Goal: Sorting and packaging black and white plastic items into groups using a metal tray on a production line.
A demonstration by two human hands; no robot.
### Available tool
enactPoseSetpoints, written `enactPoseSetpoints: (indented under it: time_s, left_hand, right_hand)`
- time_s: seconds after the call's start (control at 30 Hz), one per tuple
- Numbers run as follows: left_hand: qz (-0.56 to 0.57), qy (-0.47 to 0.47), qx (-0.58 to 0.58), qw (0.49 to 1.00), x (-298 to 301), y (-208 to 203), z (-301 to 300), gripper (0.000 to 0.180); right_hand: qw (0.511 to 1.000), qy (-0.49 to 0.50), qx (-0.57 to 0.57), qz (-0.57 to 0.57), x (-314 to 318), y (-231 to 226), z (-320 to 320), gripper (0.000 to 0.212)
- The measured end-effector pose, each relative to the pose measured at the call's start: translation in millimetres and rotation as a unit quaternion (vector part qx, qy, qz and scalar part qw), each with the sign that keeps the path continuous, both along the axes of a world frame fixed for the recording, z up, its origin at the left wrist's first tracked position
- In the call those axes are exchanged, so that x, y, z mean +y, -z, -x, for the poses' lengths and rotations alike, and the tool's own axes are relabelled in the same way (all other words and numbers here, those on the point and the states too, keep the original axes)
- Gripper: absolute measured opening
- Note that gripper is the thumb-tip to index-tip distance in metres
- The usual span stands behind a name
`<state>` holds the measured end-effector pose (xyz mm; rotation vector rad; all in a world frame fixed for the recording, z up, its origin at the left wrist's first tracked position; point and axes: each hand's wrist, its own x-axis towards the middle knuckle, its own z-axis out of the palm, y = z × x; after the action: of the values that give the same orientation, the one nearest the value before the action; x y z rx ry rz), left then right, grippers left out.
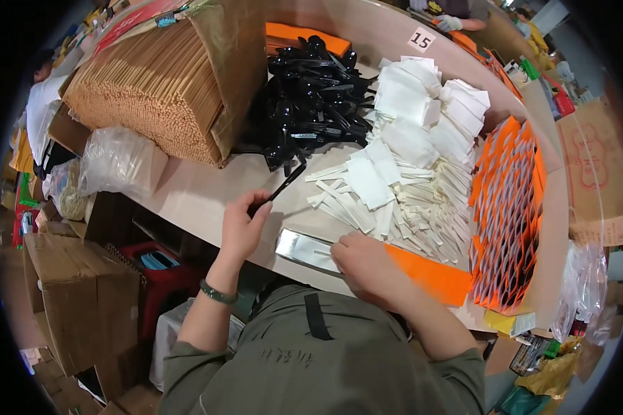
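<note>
My left hand (242,225) grips a black plastic utensil (284,185) by its handle, near the table's front edge. Beside it, my right hand (363,259) presses down on a long orange-and-silver sleeve (432,273) that lies flat on the table. Just beyond my right hand spreads a heap of thin white paper-wrapped sticks (408,207). Farther back lie a pile of black plastic utensils (311,97) and a mound of folded white napkins (415,104). A fanned row of orange sleeves (505,207) stands at the right.
A big open carton of wooden sticks (152,90) lies on its side at the back left, with a clear plastic bag (118,162) beside it. Cardboard boxes (76,297) and a red stool (159,266) sit below left. Another person's gloved hand (450,22) works at the far end.
</note>
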<state>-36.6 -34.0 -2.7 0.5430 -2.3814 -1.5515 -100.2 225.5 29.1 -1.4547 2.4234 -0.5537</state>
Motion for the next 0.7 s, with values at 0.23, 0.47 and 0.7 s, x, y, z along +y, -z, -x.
enactPoseSetpoints:
  time_s: [0.23, 0.47, 0.7]
  left_hand:
    - [-0.088, 0.056, 0.025, 0.994, 24.6, -4.1, -20.2, 0.011]
    - [0.226, 0.256, 0.048, 0.939, 36.8, -13.6, -20.9, 0.016]
    - [0.38, 0.137, 0.16, 0.901, -16.0, -86.7, 33.1, 0.021]
  right_hand:
    - [0.982, 0.143, -0.121, -0.006, -22.9, 9.1, -20.2, 0.02]
    - [0.966, 0.097, 0.128, 0.203, 36.3, 7.6, -32.8, 0.031]
    - [0.976, -0.026, 0.173, 0.128, 27.7, 30.4, -34.6, 0.033]
